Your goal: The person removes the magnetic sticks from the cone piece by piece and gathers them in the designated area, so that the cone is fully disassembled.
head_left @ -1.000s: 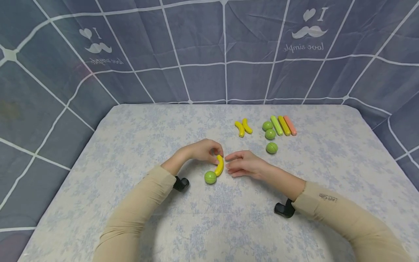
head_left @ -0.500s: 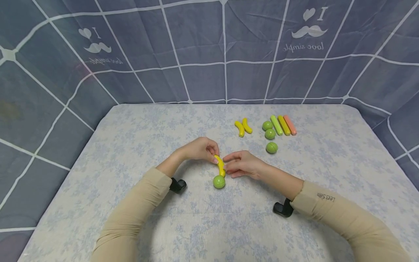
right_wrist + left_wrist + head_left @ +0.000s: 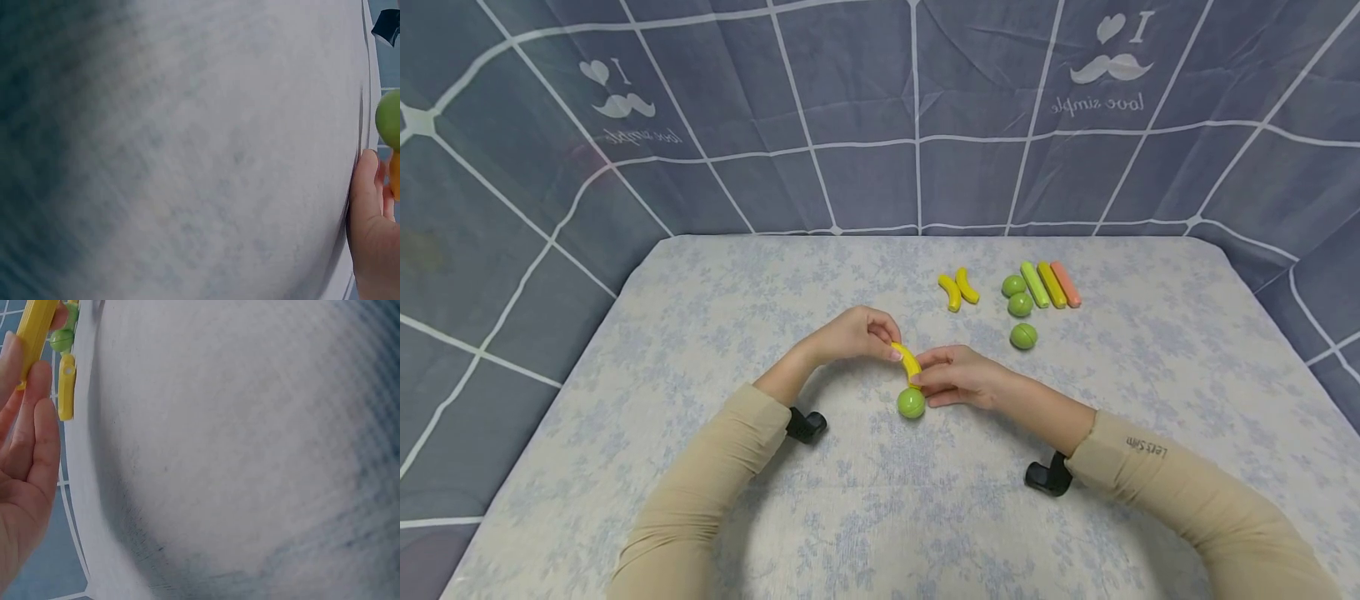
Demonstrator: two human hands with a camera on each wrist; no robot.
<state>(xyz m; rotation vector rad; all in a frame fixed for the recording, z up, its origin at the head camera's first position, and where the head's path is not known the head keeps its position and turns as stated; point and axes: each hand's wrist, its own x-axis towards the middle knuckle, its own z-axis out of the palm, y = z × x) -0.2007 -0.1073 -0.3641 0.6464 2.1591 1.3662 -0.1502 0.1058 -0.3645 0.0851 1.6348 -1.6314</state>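
In the head view, my left hand (image 3: 859, 333) pinches the upper end of a yellow toy banana (image 3: 907, 362) between thumb and fingers. A green toy ball (image 3: 912, 404) sits against the banana's lower end. My right hand (image 3: 962, 377) holds that lower end from the right, its fingertips overlapping the yellow just above the ball. The left wrist view has the banana (image 3: 34, 337) at its top left edge, with the left hand (image 3: 25, 444) around it. At the right edge of the right wrist view, the ball (image 3: 389, 119) shows beside my right hand (image 3: 372, 219).
Two more toy bananas (image 3: 950, 293) lie farther back on the flowered cloth (image 3: 850, 500). To their right are several green balls (image 3: 1023, 336) and three coloured sticks: light green (image 3: 1034, 284), yellow (image 3: 1052, 285) and salmon (image 3: 1066, 284). A tile-patterned curtain (image 3: 865, 117) hangs behind the table.
The banana and ball have shifted right together, and the banana now slants down to the right. My left hand has moved slightly up and back; my right fingertips have come onto the banana's lower end.
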